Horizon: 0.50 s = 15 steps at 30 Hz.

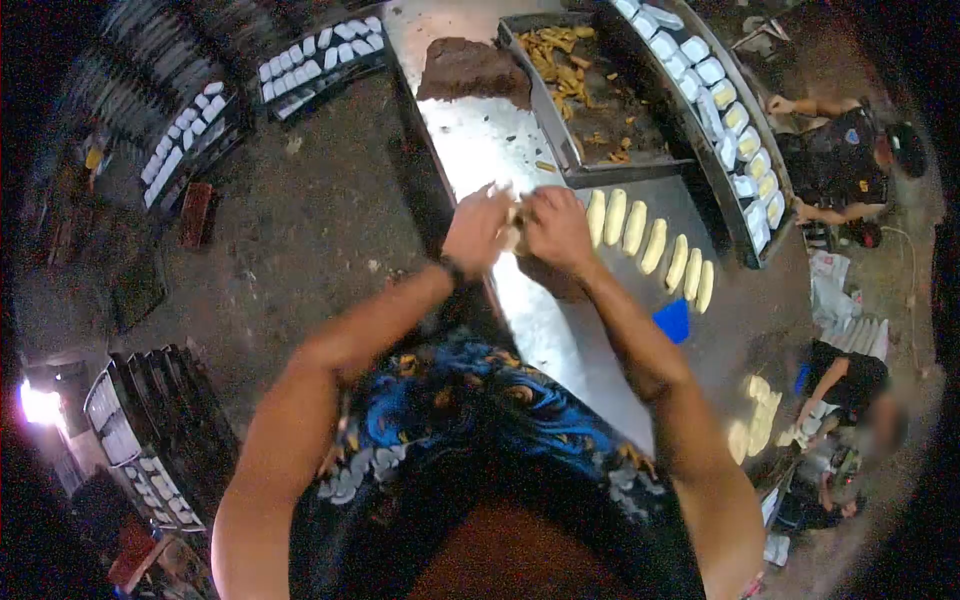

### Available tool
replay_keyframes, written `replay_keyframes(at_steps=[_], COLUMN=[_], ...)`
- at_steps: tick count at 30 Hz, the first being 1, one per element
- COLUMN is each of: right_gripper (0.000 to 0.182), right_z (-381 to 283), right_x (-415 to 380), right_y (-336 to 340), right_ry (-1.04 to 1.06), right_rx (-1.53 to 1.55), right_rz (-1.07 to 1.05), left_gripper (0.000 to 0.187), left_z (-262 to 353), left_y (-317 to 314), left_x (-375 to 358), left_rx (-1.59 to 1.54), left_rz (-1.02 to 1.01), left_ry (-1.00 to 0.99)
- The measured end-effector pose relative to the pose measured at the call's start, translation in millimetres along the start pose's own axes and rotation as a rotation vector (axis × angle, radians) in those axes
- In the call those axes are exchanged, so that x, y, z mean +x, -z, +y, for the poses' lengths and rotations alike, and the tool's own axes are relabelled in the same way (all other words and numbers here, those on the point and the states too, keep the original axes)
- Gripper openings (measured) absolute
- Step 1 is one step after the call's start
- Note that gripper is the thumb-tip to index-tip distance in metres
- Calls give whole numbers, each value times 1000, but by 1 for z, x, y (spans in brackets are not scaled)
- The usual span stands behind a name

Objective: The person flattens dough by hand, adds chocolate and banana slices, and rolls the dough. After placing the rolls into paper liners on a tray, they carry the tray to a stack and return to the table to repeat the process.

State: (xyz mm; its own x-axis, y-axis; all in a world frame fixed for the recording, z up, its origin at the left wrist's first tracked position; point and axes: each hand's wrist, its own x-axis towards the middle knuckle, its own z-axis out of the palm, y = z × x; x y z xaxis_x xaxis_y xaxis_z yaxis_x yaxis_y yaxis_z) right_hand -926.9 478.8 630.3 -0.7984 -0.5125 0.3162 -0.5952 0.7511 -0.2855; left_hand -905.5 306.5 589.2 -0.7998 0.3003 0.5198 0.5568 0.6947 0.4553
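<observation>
Over the shiny metal table (465,140), my left hand (477,232) and my right hand (556,228) are close together with curled fingers. Between them is a small pale piece (515,230), partly hidden by the fingers, that looks like dough. Right of my right hand lies a row of several long pale dough rolls (634,228). A blue flat scraper-like piece (672,321) rests below the row. Beyond my hands, a brown crumbly mass (472,72) sits on the table.
A tray (572,160) with yellow-brown strips stands at the back. Right of it is a long rack (760,190) of white containers. People work at the right edge, one in dark clothes (835,155). More dough (762,420) lies lower right; trays (320,75) stand far left.
</observation>
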Motion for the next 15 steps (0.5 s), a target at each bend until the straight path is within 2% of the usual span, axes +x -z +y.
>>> replay_keyframes(at_steps=[1,2,5,6,9,10,13,14,15], right_gripper=[33,36,49,49,42,39,46,50,52], right_z=[-10,-20,-25,-34,-42,-38,-26,-33,-39], right_x=[-7,-15,-57,-65,-50,-45,-34,-38,-48], right_y=[-7,-12,-31,-23,13,21,19,14,5], right_ry=[0,-1,-13,10,-18,-45,-19,-33,-47], right_rx=[17,34,49,79,203,246,241,180,152], right_rz=[19,39,81,12,-194,-257,-145,-2,-7], left_gripper=[53,61,68,70,65,64,66,70,72], left_z=[12,19,16,12,20,28,27,33,35], left_y=[6,19,-10,-8,21,35,45,41,37], left_x=[3,2,-52,-65,-69,-54,-33,-31,-37], left_rx=[-59,-412,-301,-266,-174,-57,-204,-74,-92], left_rz=[147,-302,-298,-300,-433,-634,-490,-318,-377], left_ry=[73,343,123,-26,-47,37,115,56,65])
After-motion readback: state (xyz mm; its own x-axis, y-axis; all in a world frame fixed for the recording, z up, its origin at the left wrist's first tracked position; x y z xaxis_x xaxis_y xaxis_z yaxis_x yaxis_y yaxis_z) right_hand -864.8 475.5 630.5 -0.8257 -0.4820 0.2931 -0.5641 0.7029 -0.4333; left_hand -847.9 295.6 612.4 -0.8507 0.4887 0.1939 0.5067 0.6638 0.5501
